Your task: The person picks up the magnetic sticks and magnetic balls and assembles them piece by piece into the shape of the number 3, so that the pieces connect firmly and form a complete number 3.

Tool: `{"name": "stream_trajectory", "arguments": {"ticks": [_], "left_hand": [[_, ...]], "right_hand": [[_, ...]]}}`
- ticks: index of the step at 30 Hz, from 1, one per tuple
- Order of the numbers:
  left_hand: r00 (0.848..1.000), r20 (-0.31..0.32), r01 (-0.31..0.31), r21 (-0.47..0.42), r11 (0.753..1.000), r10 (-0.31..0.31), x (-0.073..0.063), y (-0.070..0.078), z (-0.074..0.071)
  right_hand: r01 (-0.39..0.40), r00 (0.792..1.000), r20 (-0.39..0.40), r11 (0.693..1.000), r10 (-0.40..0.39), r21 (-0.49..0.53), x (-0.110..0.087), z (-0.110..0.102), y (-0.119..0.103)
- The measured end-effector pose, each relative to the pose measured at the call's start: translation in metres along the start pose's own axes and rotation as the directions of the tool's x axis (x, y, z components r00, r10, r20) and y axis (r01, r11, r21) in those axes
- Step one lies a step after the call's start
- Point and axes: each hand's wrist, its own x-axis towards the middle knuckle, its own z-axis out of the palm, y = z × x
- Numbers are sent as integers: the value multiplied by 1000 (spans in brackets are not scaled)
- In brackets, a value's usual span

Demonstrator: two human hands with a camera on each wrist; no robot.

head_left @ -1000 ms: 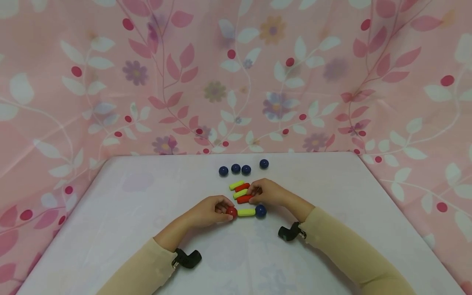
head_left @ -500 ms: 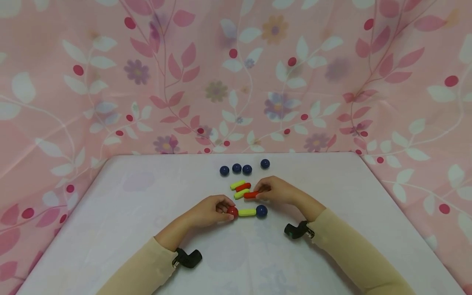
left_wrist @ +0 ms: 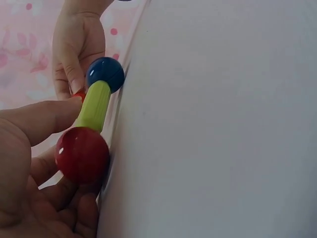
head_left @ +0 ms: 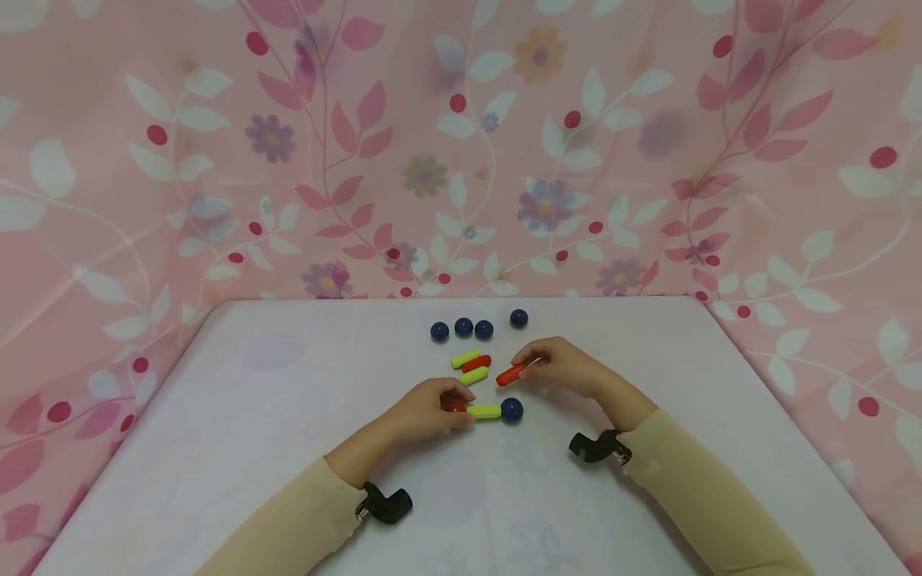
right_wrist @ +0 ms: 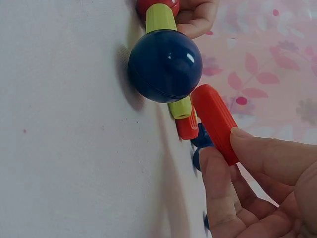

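My left hand [head_left: 423, 414] curls round a red ball [left_wrist: 83, 155], its thumb tip at the yellow-green rod [head_left: 486, 411] joined to that ball. A dark blue ball [head_left: 512, 410] caps the rod's other end, and the row lies low over the white table. Between thumb and fingers my right hand [head_left: 565, 366] pinches a red ridged rod [right_wrist: 216, 121], one end pointing down and left. Left of that hand lie two loose yellow-green rods [head_left: 474, 376] and another red rod [head_left: 477, 364]. In the head view, fingers partly hide the red ball.
Several loose dark blue balls [head_left: 464, 326] sit behind the rods near the back of the white table [head_left: 302, 448]. Pink flowered cloth [head_left: 403, 160] hangs along the table's far edge and sides. A black camera [head_left: 385, 504] is strapped to each wrist.
My right hand has drawn the red rod away from the others, to the right, and tilted it. My left hand has shifted right, from the red ball toward the yellow-green rod.
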Motion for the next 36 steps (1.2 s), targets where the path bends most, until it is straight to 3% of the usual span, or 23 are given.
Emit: {"name": "stream_trajectory", "arguments": {"ticks": [8, 19, 36], "left_hand": [[1000, -20, 20, 39, 999, -19, 4, -1, 7], [999, -39, 16, 35, 999, -15, 3, 1, 9], [999, -49, 8, 21, 1000, -7, 3, 1, 9]], "right_hand": [[-55, 998, -2, 990, 55, 130, 4, -2, 11], [-55, 996, 77, 953, 34, 299, 11, 10, 8], [-129, 991, 73, 970, 117, 204, 16, 22, -1]]}}
